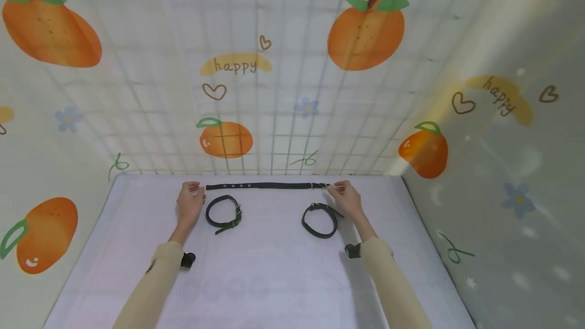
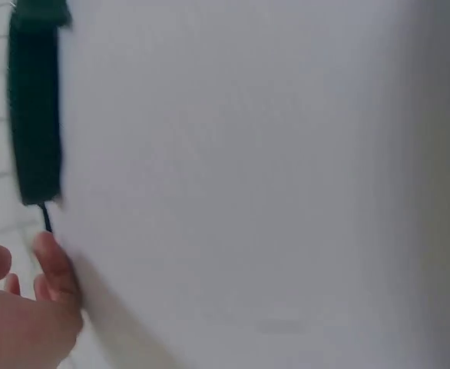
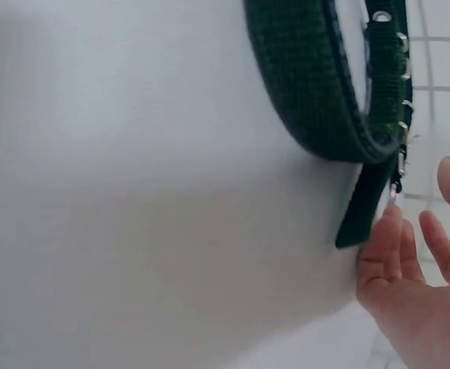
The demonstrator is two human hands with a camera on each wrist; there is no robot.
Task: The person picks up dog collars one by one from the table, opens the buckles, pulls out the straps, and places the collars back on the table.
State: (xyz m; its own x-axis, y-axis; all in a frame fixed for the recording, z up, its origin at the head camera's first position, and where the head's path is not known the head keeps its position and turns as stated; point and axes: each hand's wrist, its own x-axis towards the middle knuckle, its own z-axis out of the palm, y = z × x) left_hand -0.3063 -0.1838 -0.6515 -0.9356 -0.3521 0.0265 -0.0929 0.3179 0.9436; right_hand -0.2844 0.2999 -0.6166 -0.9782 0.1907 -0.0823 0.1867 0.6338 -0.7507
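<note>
The fingers (image 3: 384, 242) of the right hand (image 1: 346, 199) are held nearly straight, with the thumb kept apart, and their tips are set at the metal buckle end (image 1: 325, 186) of a straightened dark collar (image 1: 281, 186); whether contact is made cannot be told. The fingers of the left hand (image 1: 189, 203) are likewise loosely extended, just beside the eyelet end, and no firm hold is seen.

The straightened collar is laid between the hands, its long axis running left to right along the far edge of the worktop (image 1: 269, 278). It lies to the right of the left fingers and to the left of the right ones, and both hands are about equally near.

On the nearer side of it, two collars are formed into loops: the left looped collar (image 1: 238, 216) beside the left hand, the right looped collar (image 1: 335, 224) beside the right. Beyond the far edge, a fruit-printed cloth (image 1: 292, 24) is hung.
</note>
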